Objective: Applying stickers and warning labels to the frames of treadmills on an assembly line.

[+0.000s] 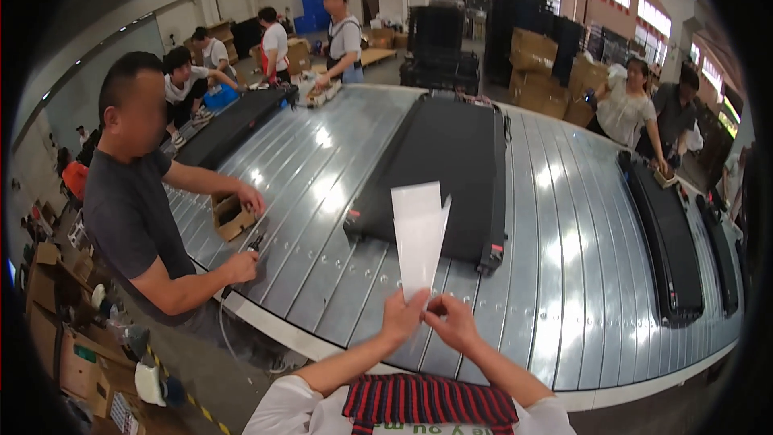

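Several white paper sheets (419, 234) stand up from my left hand (402, 316), which grips them by their narrow lower end. They fan slightly apart toward the top and look thin and glossy. Right beside that end is my right hand (452, 321), its thumb and fingers pinched together; whether a small piece is between them I cannot make out. Beyond the sheets lies a long black flat panel unit (439, 153) with dark side rails and small red tags at its near corners. The sheets hide part of its near end.
The metal slat conveyor (531, 274) stretches left and right before me. More black units (664, 242) lie on it at the right and far left. A co-worker (137, 201) at left holds a tool and touches a small cardboard box (231, 217). Other people stand along the far side.
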Demonstrator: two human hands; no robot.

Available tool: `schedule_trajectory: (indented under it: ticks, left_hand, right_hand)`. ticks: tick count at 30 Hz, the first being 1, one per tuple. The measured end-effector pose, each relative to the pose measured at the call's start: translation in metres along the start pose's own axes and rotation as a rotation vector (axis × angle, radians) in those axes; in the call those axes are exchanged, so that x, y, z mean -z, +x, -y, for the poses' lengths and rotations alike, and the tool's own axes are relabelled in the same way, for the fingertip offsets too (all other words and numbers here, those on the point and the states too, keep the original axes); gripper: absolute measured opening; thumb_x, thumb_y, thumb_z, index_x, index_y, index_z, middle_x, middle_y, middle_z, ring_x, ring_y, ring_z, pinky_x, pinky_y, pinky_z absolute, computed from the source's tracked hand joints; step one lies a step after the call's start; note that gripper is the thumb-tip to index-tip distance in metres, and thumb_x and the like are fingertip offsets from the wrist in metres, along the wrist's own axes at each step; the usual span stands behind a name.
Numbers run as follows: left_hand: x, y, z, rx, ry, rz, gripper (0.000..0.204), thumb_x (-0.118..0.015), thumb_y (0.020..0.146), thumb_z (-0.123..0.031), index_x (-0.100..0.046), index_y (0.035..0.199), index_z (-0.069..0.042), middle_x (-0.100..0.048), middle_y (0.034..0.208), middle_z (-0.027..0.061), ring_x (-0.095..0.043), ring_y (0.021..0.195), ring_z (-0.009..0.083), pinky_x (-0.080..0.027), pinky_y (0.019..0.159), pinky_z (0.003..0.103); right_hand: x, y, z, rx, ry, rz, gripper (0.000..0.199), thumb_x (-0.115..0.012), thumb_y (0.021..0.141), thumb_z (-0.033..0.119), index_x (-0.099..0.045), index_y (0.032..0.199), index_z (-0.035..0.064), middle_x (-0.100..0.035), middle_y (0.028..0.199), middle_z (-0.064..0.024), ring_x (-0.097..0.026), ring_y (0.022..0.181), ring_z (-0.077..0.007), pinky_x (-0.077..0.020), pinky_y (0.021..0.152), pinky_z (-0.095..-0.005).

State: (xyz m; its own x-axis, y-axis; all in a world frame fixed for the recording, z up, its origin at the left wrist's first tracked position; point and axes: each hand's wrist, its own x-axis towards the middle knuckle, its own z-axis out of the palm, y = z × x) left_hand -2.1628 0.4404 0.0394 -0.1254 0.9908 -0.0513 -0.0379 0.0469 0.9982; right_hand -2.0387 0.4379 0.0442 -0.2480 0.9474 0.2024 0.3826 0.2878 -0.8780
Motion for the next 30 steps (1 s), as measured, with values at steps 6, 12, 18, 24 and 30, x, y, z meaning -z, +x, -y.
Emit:
schedule_trajectory:
  ticks: [6,12,18,24,30]
  left_hand:
    - [0.013,0.018,0.026,-0.125,-0.044,-0.009,0.029,-0.054,0.082,-0.029,-0.057,0.084,0.001,-0.056,0.066,0.0010,-0.050,0.057,0.0066,-0.041,0.049,0.024]
    - [0.024,0.036,0.036,-0.123,-0.182,0.044,0.026,-0.054,0.083,-0.025,-0.058,0.087,0.000,-0.057,0.071,0.0011,-0.049,0.063,0.0057,-0.041,0.055,0.022]
    - [0.032,0.047,0.041,-0.121,-0.278,0.177,0.019,-0.054,0.083,-0.019,-0.057,0.088,-0.001,-0.056,0.074,-0.0001,-0.049,0.068,0.0052,-0.041,0.059,0.021]
    - [0.030,0.051,0.043,-0.044,-0.299,0.257,0.019,-0.054,0.083,-0.019,-0.058,0.087,-0.001,-0.056,0.072,-0.0003,-0.049,0.066,0.0058,-0.041,0.059,0.022]
    - [0.048,0.043,0.048,-0.147,-0.162,0.194,0.021,-0.055,0.082,-0.021,-0.058,0.084,0.000,-0.056,0.069,0.0001,-0.049,0.064,0.0064,-0.041,0.056,0.023]
  right_hand:
    - [-0.020,0.012,-0.004,-0.020,-0.041,-0.054,0.017,-0.064,0.072,0.013,-0.056,0.078,-0.0006,-0.060,0.067,-0.0082,-0.058,0.061,-0.0124,-0.0465,0.058,-0.0237]
    - [-0.032,0.023,0.000,-0.027,0.000,-0.116,0.014,-0.062,0.075,0.011,-0.057,0.080,-0.0009,-0.060,0.067,-0.0073,-0.056,0.060,-0.0083,-0.0447,0.055,-0.0216]
    - [-0.042,0.027,0.011,-0.129,-0.115,-0.177,0.013,-0.060,0.077,0.011,-0.058,0.080,-0.0014,-0.059,0.065,-0.0085,-0.056,0.059,-0.0093,-0.0444,0.054,-0.0221]
    - [-0.042,0.024,0.005,-0.190,-0.152,-0.227,0.012,-0.057,0.078,0.010,-0.058,0.081,-0.0011,-0.059,0.065,-0.0080,-0.056,0.059,-0.0094,-0.0448,0.054,-0.0224]
    - [-0.049,0.020,0.009,-0.172,-0.186,-0.129,0.014,-0.054,0.079,0.012,-0.058,0.083,-0.0009,-0.059,0.065,-0.0079,-0.057,0.060,-0.0099,-0.0447,0.054,-0.0228]
